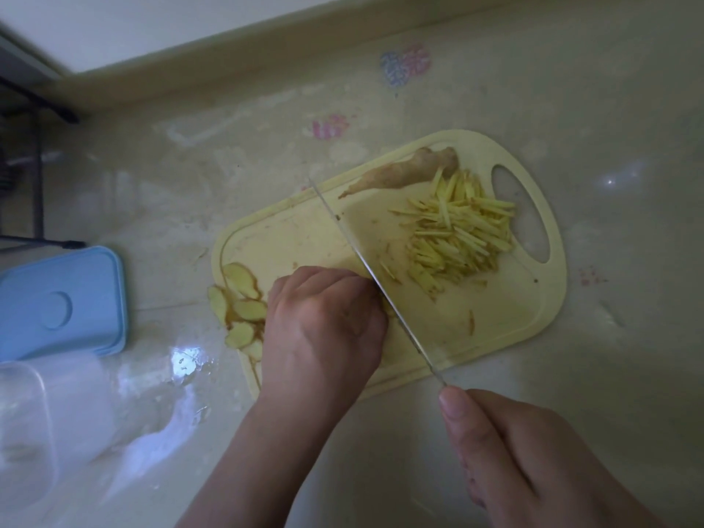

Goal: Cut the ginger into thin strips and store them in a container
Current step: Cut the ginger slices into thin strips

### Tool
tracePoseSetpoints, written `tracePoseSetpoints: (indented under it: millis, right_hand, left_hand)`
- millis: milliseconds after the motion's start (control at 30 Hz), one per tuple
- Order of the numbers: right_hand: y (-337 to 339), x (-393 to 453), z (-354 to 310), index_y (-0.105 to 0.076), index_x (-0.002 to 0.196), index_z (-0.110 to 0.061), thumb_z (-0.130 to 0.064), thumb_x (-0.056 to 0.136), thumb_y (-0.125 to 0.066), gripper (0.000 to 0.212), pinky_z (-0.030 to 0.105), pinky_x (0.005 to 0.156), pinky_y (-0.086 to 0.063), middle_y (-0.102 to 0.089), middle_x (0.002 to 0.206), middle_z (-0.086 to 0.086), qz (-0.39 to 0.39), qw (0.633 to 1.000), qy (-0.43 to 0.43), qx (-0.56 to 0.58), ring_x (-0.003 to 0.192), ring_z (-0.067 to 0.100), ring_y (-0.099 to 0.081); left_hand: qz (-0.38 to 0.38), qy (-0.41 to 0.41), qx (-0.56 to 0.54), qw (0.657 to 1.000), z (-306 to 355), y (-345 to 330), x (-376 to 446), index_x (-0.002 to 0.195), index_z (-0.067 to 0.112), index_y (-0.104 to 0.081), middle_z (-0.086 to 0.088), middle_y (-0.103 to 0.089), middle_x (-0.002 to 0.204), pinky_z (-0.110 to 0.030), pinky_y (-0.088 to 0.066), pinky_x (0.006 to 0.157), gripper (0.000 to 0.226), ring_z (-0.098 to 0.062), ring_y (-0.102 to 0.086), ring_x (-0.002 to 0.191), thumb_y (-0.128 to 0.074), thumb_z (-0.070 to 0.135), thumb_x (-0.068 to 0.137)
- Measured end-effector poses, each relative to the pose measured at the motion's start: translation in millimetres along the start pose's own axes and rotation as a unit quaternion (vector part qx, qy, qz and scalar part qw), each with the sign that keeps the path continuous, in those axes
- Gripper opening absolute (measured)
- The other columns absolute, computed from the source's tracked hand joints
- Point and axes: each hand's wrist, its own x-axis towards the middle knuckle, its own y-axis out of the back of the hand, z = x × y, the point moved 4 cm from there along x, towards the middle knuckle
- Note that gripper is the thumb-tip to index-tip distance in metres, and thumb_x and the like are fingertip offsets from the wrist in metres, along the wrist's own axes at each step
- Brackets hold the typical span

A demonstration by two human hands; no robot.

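Counter: glossy beige stone worktop, catching glare
Wall: pale upstand behind
Left: dark rack

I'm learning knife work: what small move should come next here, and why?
Probably press the thin steel knife blade down beside the left hand, whose curled fingers pin ginger on the yellow plastic cutting board; uncut pale ginger slices wait left of it.
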Motion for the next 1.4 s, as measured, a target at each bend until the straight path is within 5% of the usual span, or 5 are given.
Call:
tracePoseSetpoints:
  millis: [567, 800, 933, 1100, 1400]
  right_hand:
    - [-2.2, -2.2, -3.1, -0.056, 0.063, -0.033, -0.066, 0.106, -0.027, 0.061, 0.021, 0.037, -0.04, -0.054, 0.055, -0.003, 0.05, 0.994, 0.096, 0.016, 0.043, 0.003, -0.053]
    - [-9.7, 16.2, 3.8, -0.059, 0.08, -0.029, -0.11, 0.02, 0.014, 0.124, 0.002, 0.048, -0.038, -0.062, 0.059, -0.033, -0.129, 0.983, -0.118, -0.052, 0.05, -0.012, -0.058]
    - [-1.7, 23.8, -15.6, -0.059, 0.059, -0.034, -0.085, 0.093, -0.014, 0.076, 0.001, 0.048, -0.034, -0.055, 0.111, -0.027, -0.062, 0.993, 0.042, -0.09, 0.062, -0.01, -0.057]
    - [4.8, 3.3, -8.5, -0.065, 0.06, -0.029, -0.065, 0.106, -0.028, 0.069, 0.016, 0.044, -0.04, -0.054, 0.052, -0.005, 0.006, 0.995, 0.085, -0.046, 0.044, 0.001, -0.052]
    - [-10.5, 14.3, -4.6, -0.042, 0.104, -0.058, -0.103, 0.057, 0.007, 0.082, 0.028, 0.072, -0.048, -0.06, 0.091, -0.037, -0.124, 0.985, -0.122, -0.004, 0.083, 0.0, -0.062]
  left_hand:
    - [-0.003, 0.051, 0.012, 0.999, 0.8, -4.2, 2.2, 0.071, 0.019, -0.072, 0.01, -0.065, 0.066, -0.036, -0.038, 0.071, 0.007, -0.02, -0.063, 0.075, -0.078, 0.016, 0.071]
    - [0.013, 0.045, 0.006, 0.999, 2.0, -3.0, -0.4, 0.069, 0.018, -0.069, 0.007, -0.067, 0.071, -0.037, -0.037, 0.072, 0.01, -0.02, -0.064, 0.078, -0.078, 0.013, 0.073]
    - [0.0, 0.057, 0.007, 0.998, 0.5, -3.1, 0.2, 0.069, 0.018, -0.069, 0.007, -0.067, 0.07, -0.039, -0.034, 0.073, 0.008, -0.022, -0.064, 0.078, -0.077, 0.015, 0.071]
    - [-0.002, 0.064, 0.017, 0.998, 3.2, -0.7, -0.9, 0.071, 0.021, -0.07, 0.009, -0.066, 0.069, -0.041, -0.035, 0.073, 0.01, -0.022, -0.064, 0.077, -0.075, 0.012, 0.073]
    - [-0.004, 0.07, 0.015, 0.997, 2.5, -4.3, -2.9, 0.074, 0.023, -0.07, 0.011, -0.065, 0.067, -0.038, -0.028, 0.07, 0.012, -0.019, -0.063, 0.078, -0.071, 0.012, 0.075]
